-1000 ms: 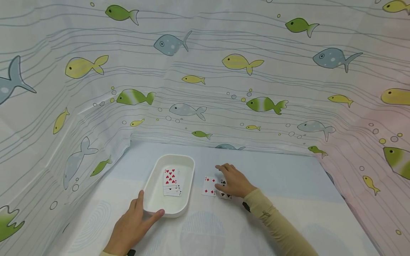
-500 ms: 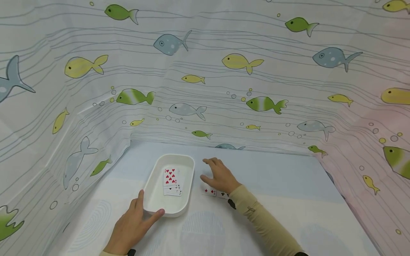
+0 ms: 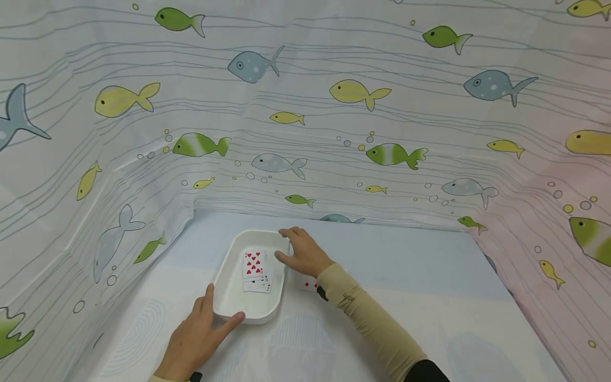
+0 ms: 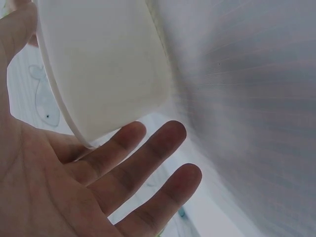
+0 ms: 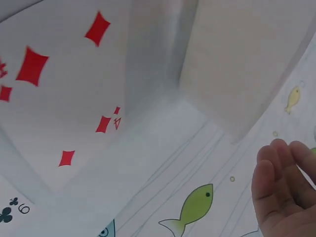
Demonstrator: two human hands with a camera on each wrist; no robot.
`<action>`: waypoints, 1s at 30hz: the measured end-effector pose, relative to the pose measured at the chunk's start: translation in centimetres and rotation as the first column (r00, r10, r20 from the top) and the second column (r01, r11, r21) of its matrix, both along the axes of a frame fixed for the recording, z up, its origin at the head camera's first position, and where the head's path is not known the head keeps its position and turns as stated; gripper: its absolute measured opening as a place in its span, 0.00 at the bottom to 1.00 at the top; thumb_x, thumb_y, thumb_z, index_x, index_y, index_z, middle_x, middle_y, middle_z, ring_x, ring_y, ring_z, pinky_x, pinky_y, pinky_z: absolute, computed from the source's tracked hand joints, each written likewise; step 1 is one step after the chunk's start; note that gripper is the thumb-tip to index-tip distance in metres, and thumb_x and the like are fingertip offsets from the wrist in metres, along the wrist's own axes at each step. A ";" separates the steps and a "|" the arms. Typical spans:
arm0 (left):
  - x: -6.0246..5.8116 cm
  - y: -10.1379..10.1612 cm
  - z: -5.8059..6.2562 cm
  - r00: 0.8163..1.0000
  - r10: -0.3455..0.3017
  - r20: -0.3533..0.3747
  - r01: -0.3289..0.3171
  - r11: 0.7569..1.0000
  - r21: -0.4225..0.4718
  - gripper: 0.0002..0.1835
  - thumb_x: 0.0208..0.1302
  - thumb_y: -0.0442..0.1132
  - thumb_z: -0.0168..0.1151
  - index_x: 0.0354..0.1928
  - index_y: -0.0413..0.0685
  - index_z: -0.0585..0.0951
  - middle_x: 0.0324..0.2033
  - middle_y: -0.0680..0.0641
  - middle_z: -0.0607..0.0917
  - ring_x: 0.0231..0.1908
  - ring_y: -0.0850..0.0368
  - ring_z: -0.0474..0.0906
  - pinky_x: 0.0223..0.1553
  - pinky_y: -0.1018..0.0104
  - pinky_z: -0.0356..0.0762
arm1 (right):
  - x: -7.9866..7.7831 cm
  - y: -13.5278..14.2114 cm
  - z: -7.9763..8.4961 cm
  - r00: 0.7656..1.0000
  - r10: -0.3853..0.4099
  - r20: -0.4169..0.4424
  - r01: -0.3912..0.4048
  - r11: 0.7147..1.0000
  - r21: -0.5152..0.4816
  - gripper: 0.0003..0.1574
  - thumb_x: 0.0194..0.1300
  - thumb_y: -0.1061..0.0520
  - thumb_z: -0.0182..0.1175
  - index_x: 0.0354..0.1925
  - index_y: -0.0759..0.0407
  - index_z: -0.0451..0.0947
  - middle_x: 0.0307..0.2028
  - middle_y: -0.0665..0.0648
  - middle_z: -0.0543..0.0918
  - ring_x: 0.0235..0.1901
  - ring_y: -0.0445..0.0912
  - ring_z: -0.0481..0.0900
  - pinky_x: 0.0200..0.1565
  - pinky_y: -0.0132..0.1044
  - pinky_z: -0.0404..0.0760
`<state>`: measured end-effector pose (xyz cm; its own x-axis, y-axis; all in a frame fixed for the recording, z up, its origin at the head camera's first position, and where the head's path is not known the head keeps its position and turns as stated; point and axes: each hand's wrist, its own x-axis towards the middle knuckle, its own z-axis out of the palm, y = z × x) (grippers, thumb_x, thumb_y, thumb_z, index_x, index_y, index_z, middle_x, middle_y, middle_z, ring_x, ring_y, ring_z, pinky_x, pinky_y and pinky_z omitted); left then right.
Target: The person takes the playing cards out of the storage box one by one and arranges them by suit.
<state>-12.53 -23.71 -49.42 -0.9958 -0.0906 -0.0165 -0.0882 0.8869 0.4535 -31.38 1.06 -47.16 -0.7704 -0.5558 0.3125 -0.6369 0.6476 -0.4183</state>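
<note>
A white plastic tub [image 3: 260, 319] stands left of the middle, with a face-up eight of hearts [image 3: 253, 263] overlapping several black-suit cards [image 3: 258, 286] in it. My left hand [image 3: 194, 339] spans the tub's near left corner, thumb on the near rim and index finger at the left side; the other fingers extend loosely below the rim in the left wrist view. My right hand [image 3: 305, 254] hovers at the tub's far right rim, fingers apart and holding nothing. Under its forearm lies a four of diamonds [image 5: 64, 113], beside a clubs card [image 5: 10, 212], both face up.
A pale blue and white cloth [image 3: 406, 318] with faint prints covers the table. Behind and at both sides rise fabric walls [image 3: 329, 127] printed with green, yellow and blue fish.
My right hand has moved left from above the clubs card, across the four of diamonds, to the tub's far right rim. The left hand, tub and cards look unmoved.
</note>
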 end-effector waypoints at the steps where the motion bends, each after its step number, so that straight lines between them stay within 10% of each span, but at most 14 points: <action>1: 0.0 0.0 0.0 1.000 0.001 -0.001 -0.001 1.000 -0.002 0.64 0.61 0.76 0.56 0.78 0.30 0.48 0.63 0.29 0.70 0.50 0.37 0.80 0.47 0.39 0.76 | -0.1 -0.3 0.2 1.000 0.007 0.003 -0.007 1.000 -0.001 0.38 0.69 0.41 0.64 0.69 0.59 0.71 0.59 0.56 0.78 0.53 0.46 0.77 0.55 0.37 0.78; 14: -0.1 0.0 -0.2 1.000 0.004 -0.012 -0.005 1.000 -0.010 0.64 0.60 0.77 0.56 0.78 0.30 0.49 0.62 0.29 0.70 0.49 0.38 0.80 0.47 0.39 0.76 | -2.5 -3.8 0.4 0.982 0.058 0.178 -0.060 0.998 0.004 0.35 0.70 0.48 0.64 0.70 0.59 0.71 0.60 0.59 0.80 0.56 0.51 0.80 0.53 0.36 0.79; 30: 0.3 0.0 -0.3 1.000 -0.001 -0.028 0.001 1.000 0.005 0.63 0.62 0.76 0.55 0.78 0.32 0.48 0.64 0.30 0.70 0.52 0.36 0.79 0.48 0.40 0.77 | -2.9 -6.9 -2.0 0.983 0.041 0.181 -0.099 0.939 0.328 0.46 0.61 0.39 0.72 0.73 0.48 0.69 0.69 0.50 0.74 0.69 0.45 0.68 0.69 0.37 0.63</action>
<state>-12.27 -23.75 -49.77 -0.9959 -0.0899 0.0109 -0.0748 0.8846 0.4602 -34.25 -5.79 -49.19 -0.7507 -0.6599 -0.0324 -0.6246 0.7249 -0.2905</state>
